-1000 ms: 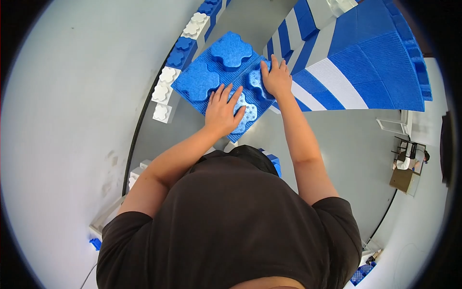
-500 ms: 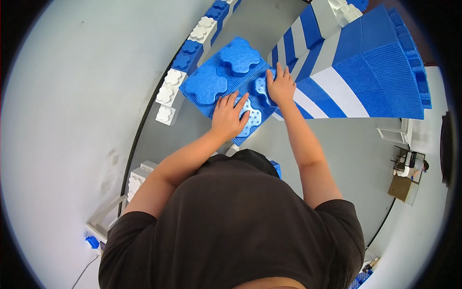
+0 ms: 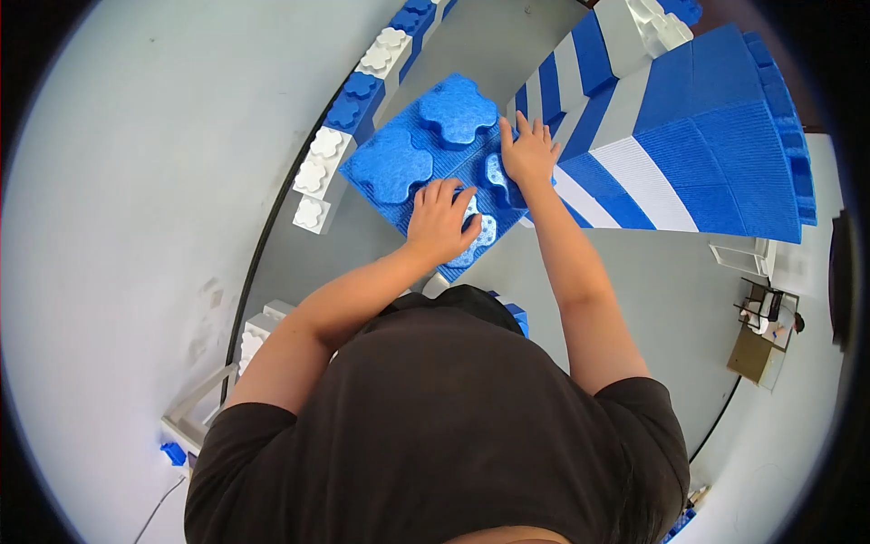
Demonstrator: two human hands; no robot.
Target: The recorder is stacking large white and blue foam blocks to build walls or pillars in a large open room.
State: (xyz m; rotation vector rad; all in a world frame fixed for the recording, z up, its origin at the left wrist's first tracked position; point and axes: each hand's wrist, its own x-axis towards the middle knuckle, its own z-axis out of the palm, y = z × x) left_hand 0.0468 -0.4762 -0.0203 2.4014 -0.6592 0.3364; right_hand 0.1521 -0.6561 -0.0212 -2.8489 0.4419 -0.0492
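Observation:
A large blue building block with flower-shaped studs is in front of me, its corner towards my body. My left hand lies on its near part, fingers bent over a near stud with shiny round dimples. Farther to the right, my right hand rests flat at the block's right edge. Its fingers are spread, beside another shiny stud. Neither hand is wrapped round anything. Two matt blue studs, a far one and a left one, stay uncovered. The block's underside is hidden.
Right of the block rises a blue-and-white striped wall of blocks. A low row of white and blue blocks runs along the left wall. White blocks stand near my left elbow. A person sits by a brown desk far right.
My left hand has slid slightly right on the block, its fingers a little more bent. My right hand stays at the block's right edge. The whole view has shifted slightly.

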